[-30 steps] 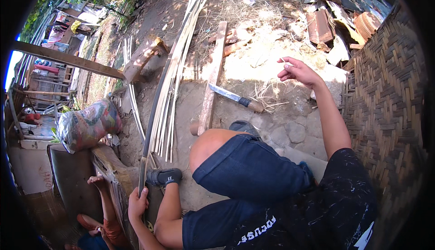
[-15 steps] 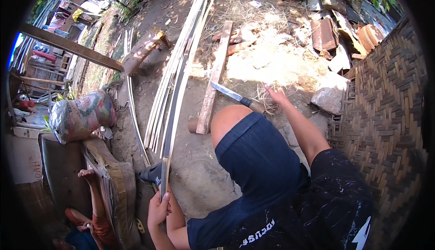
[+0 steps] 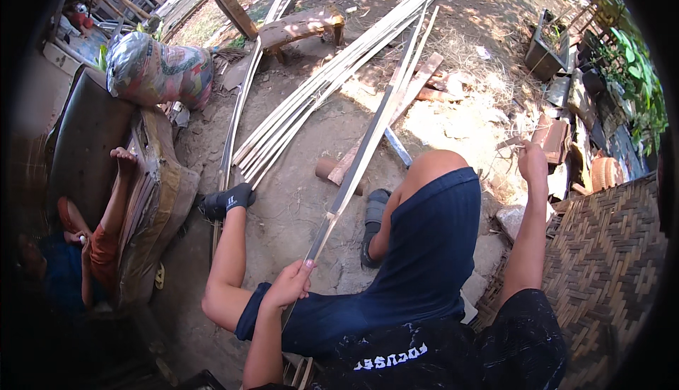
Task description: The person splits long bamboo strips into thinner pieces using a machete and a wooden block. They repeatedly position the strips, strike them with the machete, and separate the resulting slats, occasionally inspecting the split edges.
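Note:
My left hand (image 3: 290,284), low in the picture, is closed round the near end of a long split bamboo strip (image 3: 368,149), dark on one face and pale along its edges. The strip slants up to the right past my knee. Farther right, my outstretched right hand (image 3: 532,161) looks closed; a thin brown scrap shows beside its fingers, and what it grips is unclear. A knife (image 3: 398,147) lies on the ground, its blade showing beyond my knee and its handle hidden. Under the strip rests a wooden plank (image 3: 417,91), its near end by a short round log (image 3: 328,169).
Several pale bamboo strips (image 3: 325,82) lie bundled ahead, near a low wooden bench (image 3: 300,28). At left are a stuffed sack (image 3: 159,72), a worn cushion (image 3: 166,206) and another person's leg (image 3: 117,192). A woven bamboo panel (image 3: 601,263) stands at right, a stone (image 3: 513,219) beside it.
The view has turned. My left hand has swung the bamboo strip rightward, away from the bundle. My right hand has moved outward from near the knife handle and its fingers have closed.

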Action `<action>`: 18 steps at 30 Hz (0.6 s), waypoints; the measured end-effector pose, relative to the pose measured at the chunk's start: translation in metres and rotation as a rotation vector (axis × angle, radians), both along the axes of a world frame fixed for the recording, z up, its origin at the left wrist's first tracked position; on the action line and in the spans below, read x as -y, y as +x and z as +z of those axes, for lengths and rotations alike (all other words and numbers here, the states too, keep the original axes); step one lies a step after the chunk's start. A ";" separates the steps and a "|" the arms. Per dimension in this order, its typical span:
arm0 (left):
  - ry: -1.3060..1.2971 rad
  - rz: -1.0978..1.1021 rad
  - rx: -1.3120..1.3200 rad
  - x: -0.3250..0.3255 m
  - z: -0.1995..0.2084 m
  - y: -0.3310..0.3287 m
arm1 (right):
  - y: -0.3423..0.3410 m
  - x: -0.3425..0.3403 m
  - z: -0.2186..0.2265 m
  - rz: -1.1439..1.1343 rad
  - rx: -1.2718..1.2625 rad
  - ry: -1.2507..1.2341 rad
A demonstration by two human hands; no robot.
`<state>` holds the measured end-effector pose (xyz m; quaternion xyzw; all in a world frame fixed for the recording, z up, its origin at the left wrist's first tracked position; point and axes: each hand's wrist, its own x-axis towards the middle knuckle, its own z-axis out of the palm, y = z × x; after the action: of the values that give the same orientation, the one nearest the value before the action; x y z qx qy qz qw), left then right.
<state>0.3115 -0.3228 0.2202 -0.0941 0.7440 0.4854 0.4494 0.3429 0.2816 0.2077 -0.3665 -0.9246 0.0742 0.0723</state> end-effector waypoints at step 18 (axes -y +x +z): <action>0.346 0.191 0.076 -0.014 0.013 -0.027 | -0.145 0.222 0.109 1.134 0.295 -0.155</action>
<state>0.2843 -0.3090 0.2334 -0.1040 0.6199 0.6425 0.4383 0.1983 0.0597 0.3162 0.1745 -0.9683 0.1167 -0.1349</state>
